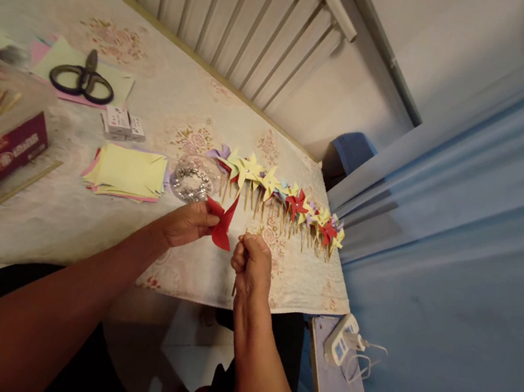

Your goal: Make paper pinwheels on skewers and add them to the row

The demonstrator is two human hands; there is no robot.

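Observation:
Pinched in my left hand [190, 224] is a red paper pinwheel [222, 228], its blades folded toward the middle. Close beside it, my right hand [253, 259] is closed around a thin wooden stick [234, 286], whose lower end shows below the fist. The pinwheel and the stick look apart. Just beyond my left hand lies a clear bag of small silvery pins [191, 182]. A row of finished paper pinwheels [269, 182] on sticks, in yellow, red, purple and blue, stretches away to the right.
Left of the bag sits a stack of coloured paper [129, 171], with small white boxes [117, 121] and black-handled scissors [84, 82] behind. A plastic box of sticks [11, 152] stands at far left. A power strip [342, 342] lies by the blue curtain [455, 277].

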